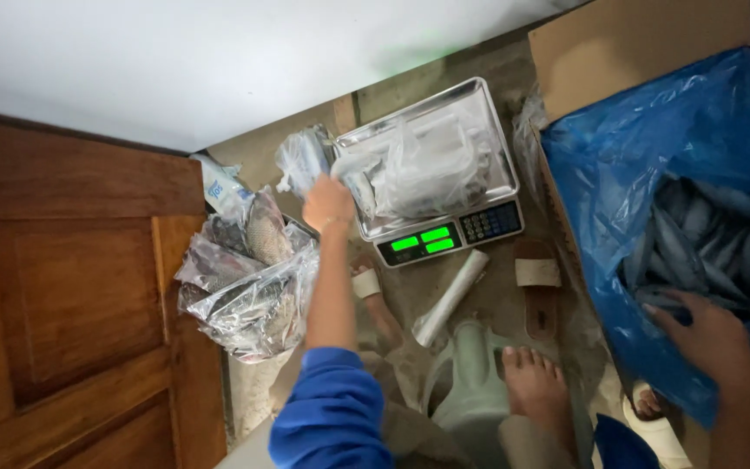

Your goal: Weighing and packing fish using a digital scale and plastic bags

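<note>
I'm watching the left hand (327, 204) reaching far forward, arm stretched almost straight up the frame from the blue sleeve (332, 417), and its grip is closing on a small clear bag of fish (304, 161). That bag is hanging just off the left edge of the scale's steel tray (479, 100), its long axis running roughly up and down the frame, the knotted end pointing down-left toward the pile. The fingers are curling away from me, so I'm seeing the back of the hand and the wrist only. On the tray itself another clear bag with fish (418, 174) is lying crumpled, and the scale's green display (423, 241) is glowing on the near edge. To the left, a heap of bagged fish (249, 287) is sitting on the floor against the wooden door (71, 287). A roll of clear bags (451, 297) is lying slantwise below the scale, pointing up-right. Meanwhile the right hand (709, 334) is hovering low at the right, palm down, fingers spread loosely and grasping nothing, its fingertips touching the loose fish (705, 239) inside the blue-lined cardboard box (644, 43). A bare foot (536, 386) is resting beside a pale green stool (475, 382).
</note>
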